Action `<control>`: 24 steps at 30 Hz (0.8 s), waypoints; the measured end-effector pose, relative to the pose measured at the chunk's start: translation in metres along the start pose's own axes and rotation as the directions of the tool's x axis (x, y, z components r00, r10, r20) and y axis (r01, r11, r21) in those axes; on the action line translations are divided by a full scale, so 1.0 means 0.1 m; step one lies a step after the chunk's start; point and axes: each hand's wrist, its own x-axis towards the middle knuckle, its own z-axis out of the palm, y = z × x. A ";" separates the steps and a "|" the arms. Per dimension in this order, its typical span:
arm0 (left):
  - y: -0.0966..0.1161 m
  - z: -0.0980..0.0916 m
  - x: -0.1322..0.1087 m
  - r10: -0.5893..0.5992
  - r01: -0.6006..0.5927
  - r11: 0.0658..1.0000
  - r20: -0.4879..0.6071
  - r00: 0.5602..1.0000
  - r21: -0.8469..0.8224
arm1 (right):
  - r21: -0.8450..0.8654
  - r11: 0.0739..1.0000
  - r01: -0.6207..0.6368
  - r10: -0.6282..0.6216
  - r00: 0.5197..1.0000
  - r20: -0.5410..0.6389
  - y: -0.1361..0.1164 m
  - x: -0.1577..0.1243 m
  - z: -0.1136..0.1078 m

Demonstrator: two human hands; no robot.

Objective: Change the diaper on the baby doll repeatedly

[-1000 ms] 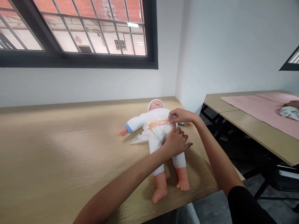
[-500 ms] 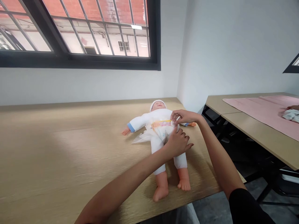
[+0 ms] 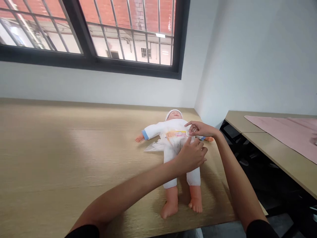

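Lying flat: smooth-footed doll point(image 3: 170, 125) | filmy, crinkled diaper point(image 3: 174, 135) | left hand point(image 3: 193, 154), right hand point(image 3: 200, 129): both curled, grips unclear

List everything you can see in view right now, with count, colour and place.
Doll: one, white outfit with blue cuffs, lying face up on the near table.
Cap: one, white, on the doll's head.
Diaper: one, white with yellow and pink markings, around the doll's waist.
Near table: one, light wood, under the doll.
Window: one, black frame, upper left, barred.
Walls: two, pale, meeting beyond the doll.
Side table: light wood, right; a seam makes the count unclear.
Pink cloth: one, on the side table.
Floor: grey, lower right.
Sleeves: two, black, bottom edge.
Left hand: one, bare, over the doll's hip.
Right hand: one, bare, at the diaper's waist.
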 end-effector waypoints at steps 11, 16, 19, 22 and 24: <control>-1.51 0.00 -0.80 -0.359 0.629 0.738 0.647 0.673 -0.244 | -0.198 0.980 0.008 -0.039 0.987 -0.154 -0.47 -0.07 0.14; -1.58 0.29 -0.80 -0.225 0.635 0.602 0.661 0.716 -0.483 | -0.389 0.895 0.220 -0.295 0.945 -0.143 -0.92 0.03 0.67; -1.70 0.25 -0.83 -0.190 0.636 0.547 0.659 0.728 -0.545 | -0.566 0.785 0.251 -0.324 0.946 -0.030 -0.96 0.26 0.97; -1.77 0.19 -0.87 -0.147 0.622 0.471 0.640 0.754 -0.625 | -0.718 0.683 0.132 -0.240 0.970 -0.050 -0.88 0.50 1.13; -1.76 0.19 -0.88 -0.121 0.617 0.385 0.625 0.771 -0.687 | -0.782 0.622 0.025 -0.169 0.980 -0.104 -0.82 0.62 1.17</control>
